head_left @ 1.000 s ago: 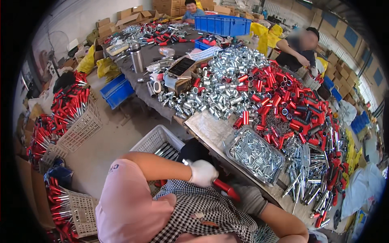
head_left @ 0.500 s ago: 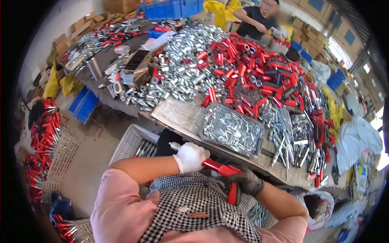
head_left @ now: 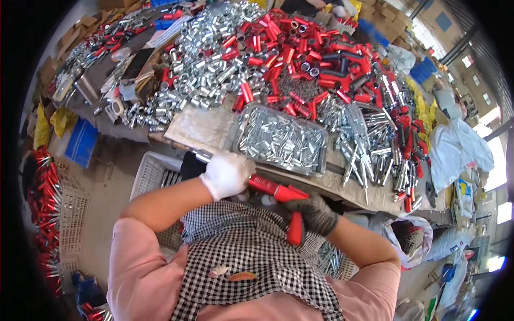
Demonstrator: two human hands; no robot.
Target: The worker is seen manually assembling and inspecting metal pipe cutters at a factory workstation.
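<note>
Since half a second earlier, the red tool (head_left: 274, 189), my left hand (head_left: 227, 173) and my right hand (head_left: 316, 214) had all shifted up and leftward in my view, as had the table (head_left: 198, 126). White-gloved, my left hand was wrapped around the end away from the handle (head_left: 295, 231); a silver tip (head_left: 202, 155) poked out beyond it. My right hand, gloved in dark grey, gripped the tool where its handle bent down over my checked apron (head_left: 235, 241). Less of the co-worker (head_left: 297, 6) showed at the top edge than before.
</note>
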